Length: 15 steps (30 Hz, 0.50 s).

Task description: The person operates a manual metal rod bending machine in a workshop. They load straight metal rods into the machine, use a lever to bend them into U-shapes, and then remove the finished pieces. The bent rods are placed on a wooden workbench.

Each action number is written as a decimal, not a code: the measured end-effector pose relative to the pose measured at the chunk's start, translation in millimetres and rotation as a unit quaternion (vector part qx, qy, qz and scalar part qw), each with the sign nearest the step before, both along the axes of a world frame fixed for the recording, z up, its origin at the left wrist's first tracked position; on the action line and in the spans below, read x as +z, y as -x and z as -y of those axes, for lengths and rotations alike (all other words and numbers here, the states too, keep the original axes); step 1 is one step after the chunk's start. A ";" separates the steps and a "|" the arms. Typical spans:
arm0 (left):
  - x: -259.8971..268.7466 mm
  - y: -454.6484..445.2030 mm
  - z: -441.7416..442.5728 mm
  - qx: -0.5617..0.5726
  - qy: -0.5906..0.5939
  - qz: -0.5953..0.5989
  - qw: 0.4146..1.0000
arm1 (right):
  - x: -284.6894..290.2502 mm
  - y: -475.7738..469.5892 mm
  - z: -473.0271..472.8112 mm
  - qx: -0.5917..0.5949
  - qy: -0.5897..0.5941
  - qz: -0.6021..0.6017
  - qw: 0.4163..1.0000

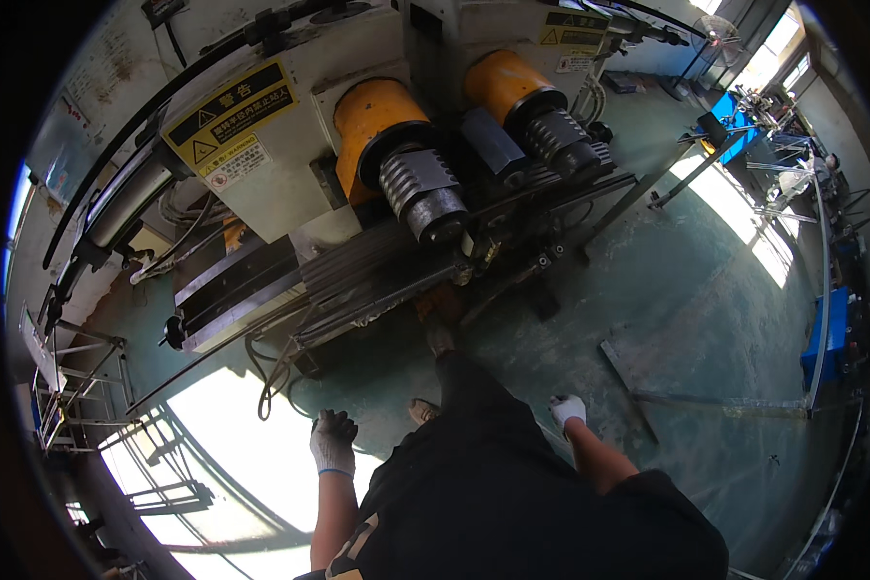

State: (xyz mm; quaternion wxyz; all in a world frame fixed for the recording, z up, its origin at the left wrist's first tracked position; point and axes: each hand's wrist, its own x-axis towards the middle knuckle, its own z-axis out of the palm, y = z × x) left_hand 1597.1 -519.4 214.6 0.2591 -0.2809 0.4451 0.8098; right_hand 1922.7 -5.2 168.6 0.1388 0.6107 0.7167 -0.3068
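Observation:
My left hand, in a white knit glove with dark, soiled fingers, hangs at my left side above the sunlit floor. Its fingers are curled and nothing shows in them. My right hand, also white-gloved, is low on my right with the fingers drawn in; no object is visible there. Before me stands a large two-headed metalworking machine, apart from both hands. Two orange housings carry ribbed dark metal spindles. Warning labels are stuck on its pale body.
A dark slotted bed juts towards me, with loose cables below. A flat metal bar lies on the green floor at right. A metal frame rack is at left. A blue machine and a fan stand at far right.

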 end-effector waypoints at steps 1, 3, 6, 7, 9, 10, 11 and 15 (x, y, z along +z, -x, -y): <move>8.2 4.0 -0.4 -0.003 0.022 -0.004 1.000 | 0.8 2.9 2.6 0.018 0.025 0.019 0.999; 21.1 18.7 -8.3 0.014 0.034 -0.010 0.999 | -9.6 9.1 0.1 0.025 0.010 0.002 1.000; 24.4 27.3 -0.8 0.039 0.026 -0.069 0.996 | -14.6 35.5 -11.4 0.041 0.004 -0.041 0.998; 29.4 28.2 1.7 0.058 0.060 -0.070 0.994 | -10.4 50.8 -11.4 0.045 0.007 -0.060 0.997; 34.6 27.3 4.3 -0.030 0.007 -0.125 0.992 | 0.5 75.7 -16.6 0.049 0.007 -0.088 0.995; 40.5 24.7 2.0 -0.040 -0.005 -0.113 0.993 | 6.7 86.6 -20.8 0.061 0.001 -0.088 0.994; 45.1 22.6 -3.8 -0.063 -0.009 -0.110 0.992 | 13.3 95.8 -24.1 0.074 -0.005 -0.089 0.993; 39.3 8.6 -7.1 -0.173 -0.003 -0.129 0.976 | 37.3 119.8 -28.0 0.129 -0.008 -0.116 0.985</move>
